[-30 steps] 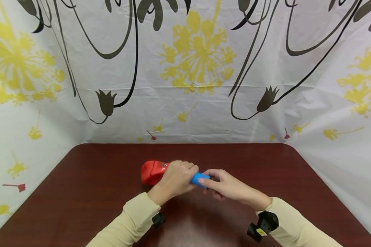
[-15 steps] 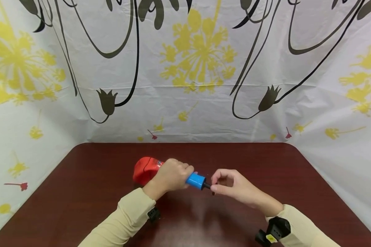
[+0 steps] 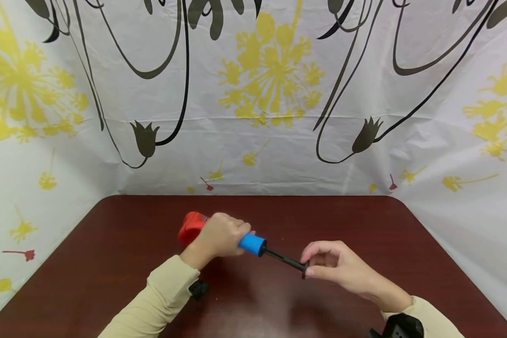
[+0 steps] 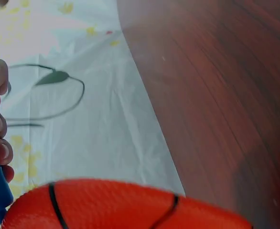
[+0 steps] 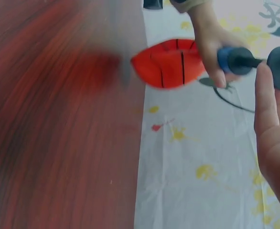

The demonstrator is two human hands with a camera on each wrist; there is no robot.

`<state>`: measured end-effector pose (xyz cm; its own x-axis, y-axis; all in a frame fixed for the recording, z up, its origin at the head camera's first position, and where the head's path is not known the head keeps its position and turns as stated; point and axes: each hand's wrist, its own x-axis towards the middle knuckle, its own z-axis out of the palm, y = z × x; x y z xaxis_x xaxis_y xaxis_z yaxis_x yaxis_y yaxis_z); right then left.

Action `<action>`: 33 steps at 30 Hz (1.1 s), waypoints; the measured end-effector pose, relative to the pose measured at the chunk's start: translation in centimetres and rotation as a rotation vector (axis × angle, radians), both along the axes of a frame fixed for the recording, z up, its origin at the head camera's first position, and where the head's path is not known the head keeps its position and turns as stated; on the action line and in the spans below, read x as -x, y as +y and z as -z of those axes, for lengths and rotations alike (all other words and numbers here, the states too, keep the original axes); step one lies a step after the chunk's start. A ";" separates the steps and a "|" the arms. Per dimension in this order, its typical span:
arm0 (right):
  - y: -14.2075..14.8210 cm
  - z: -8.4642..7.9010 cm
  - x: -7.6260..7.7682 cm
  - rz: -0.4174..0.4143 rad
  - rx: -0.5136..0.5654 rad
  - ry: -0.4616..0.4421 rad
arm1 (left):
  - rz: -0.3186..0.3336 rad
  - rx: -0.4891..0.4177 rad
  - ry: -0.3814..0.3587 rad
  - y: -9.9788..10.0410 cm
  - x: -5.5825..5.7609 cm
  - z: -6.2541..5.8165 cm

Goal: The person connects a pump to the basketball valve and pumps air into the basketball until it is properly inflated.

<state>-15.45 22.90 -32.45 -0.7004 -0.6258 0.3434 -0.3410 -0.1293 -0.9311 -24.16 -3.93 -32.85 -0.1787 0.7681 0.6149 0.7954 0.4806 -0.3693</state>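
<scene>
My left hand [image 3: 220,234] grips the blue barrel of a hand pump [image 3: 252,244], fingers curled round it. From the barrel's right end a long stretch of black plunger rod [image 3: 282,258] sticks out, slanting down to the right. At its tip, the thumb and fingers of my right hand [image 3: 348,270] pinch the black handle [image 3: 305,269]. A red ball with black seam lines [image 3: 192,228], limp and flattened like a half-deflated basketball, is at the pump's other end. In the right wrist view the ball [image 5: 166,67] hangs off beyond the left hand. The join between ball and pump is hidden.
A dark red-brown wooden table [image 3: 122,263] lies under both hands. Behind it and at its sides hangs a white sheet [image 3: 253,155] printed with yellow flowers and dark stems. Black wrist cameras [image 3: 198,288] sit at both sleeves.
The right hand has drawn the handle out to the right and down, baring the black rod from the barrel. The left hand, with pump and ball, has shifted a little left.
</scene>
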 end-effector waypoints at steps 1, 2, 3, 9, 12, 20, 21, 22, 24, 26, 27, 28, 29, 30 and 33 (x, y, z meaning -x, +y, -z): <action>0.4 0.0 -0.1 -0.012 0.006 0.001 | -0.012 0.001 -0.011 -0.4 0.1 0.1; 0.7 0.1 -0.2 -0.034 0.020 0.007 | -0.025 0.003 -0.022 -0.8 0.1 0.1; 1.0 0.1 -0.3 -0.051 0.031 -0.004 | -0.036 0.009 -0.030 -1.1 0.2 0.2; 1.5 0.1 -0.5 -0.182 0.052 0.036 | -0.021 0.055 -0.043 -2.3 0.0 0.0; 1.3 0.3 -0.1 -0.237 0.069 0.087 | -0.016 0.056 -0.039 -2.3 -0.3 -0.2; -1.1 2.0 2.3 -0.329 0.189 0.092 | -0.031 0.093 -0.078 -1.1 -0.9 -0.6; -1.7 2.2 2.7 -0.314 0.191 0.098 | -0.033 0.111 -0.080 -0.8 -0.9 -0.6; -2.4 2.4 3.0 -0.297 0.189 0.099 | -0.032 0.130 -0.079 -0.5 -0.9 -0.7; -3.4 2.8 3.5 -0.244 0.175 0.092 | -0.041 0.164 -0.074 0.1 -1.0 -0.9; -3.9 3.1 3.7 -0.189 0.161 0.056 | -0.055 0.192 -0.073 0.3 -1.0 -1.0; -4.0 3.2 3.6 -0.162 0.147 0.024 | -0.057 0.203 -0.076 0.4 -1.0 -1.0; -3.9 3.2 3.5 -0.148 0.138 -0.007 | -0.055 0.209 -0.081 0.3 -1.1 -1.0; -3.8 3.1 3.3 -0.144 0.135 -0.025 | -0.053 0.210 -0.086 0.2 -1.0 -0.9; -3.6 3.0 3.1 -0.143 0.133 -0.035 | -0.048 0.203 -0.090 0.0 -1.0 -0.9; -2.3 2.3 2.4 -0.173 0.139 -0.044 | -0.033 0.150 -0.096 -0.9 -0.8 -0.7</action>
